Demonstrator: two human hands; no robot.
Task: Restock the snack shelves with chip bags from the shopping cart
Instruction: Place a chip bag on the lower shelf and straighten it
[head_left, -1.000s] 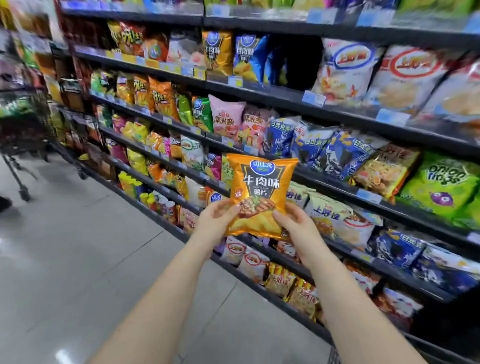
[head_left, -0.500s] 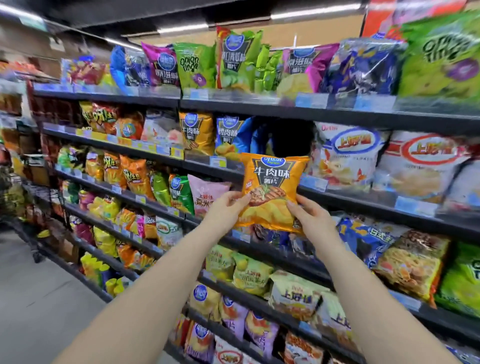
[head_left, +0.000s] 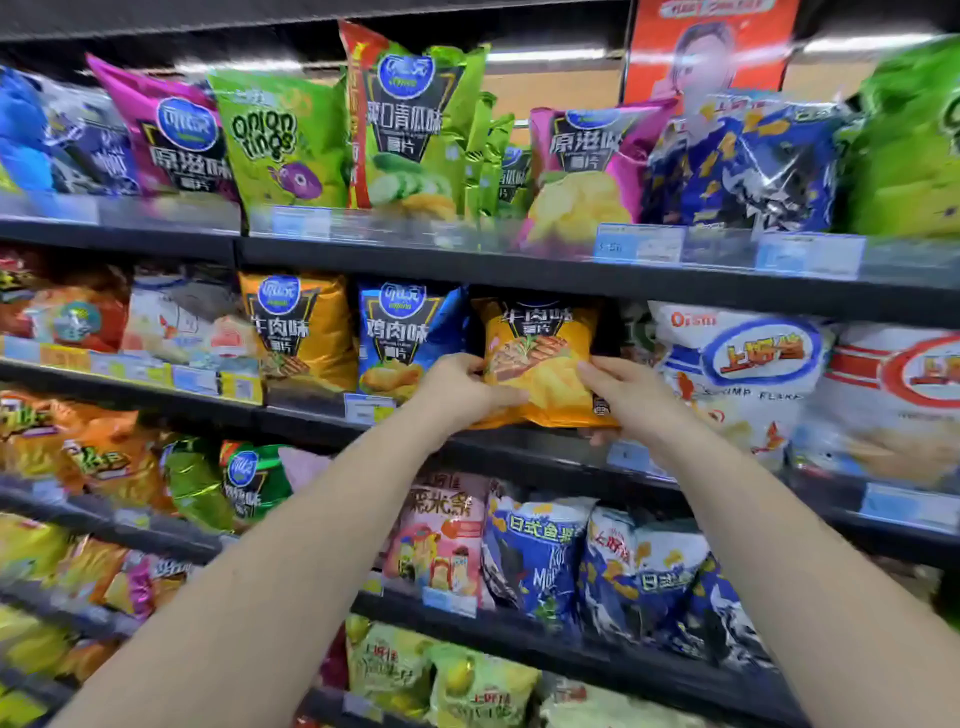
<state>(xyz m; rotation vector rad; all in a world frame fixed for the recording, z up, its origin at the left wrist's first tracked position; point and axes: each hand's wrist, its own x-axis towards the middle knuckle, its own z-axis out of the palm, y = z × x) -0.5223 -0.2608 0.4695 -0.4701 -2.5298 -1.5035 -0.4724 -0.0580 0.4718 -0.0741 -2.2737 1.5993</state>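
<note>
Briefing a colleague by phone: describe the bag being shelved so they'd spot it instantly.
Find the second shelf down. Midway along it, the orange chip bag is between a blue bag and a white bag. Unlike the matching orange bag left of the blue one, it is gripped by the left hand and right hand.

So the chip bag (head_left: 540, 364) is orange-yellow, with a dark panel of white Chinese lettering up top and a picture of grilled meat and rippled chips below. It's upright and facing out, just right of the frame's centre, on the second shelf (head_left: 519, 449) from the top. Its top edge is tucked under the shelf above and its bottom sits at the front lip. The left hand (head_left: 457, 387) grips its left side, the right hand (head_left: 631, 395) its lower right.
</note>
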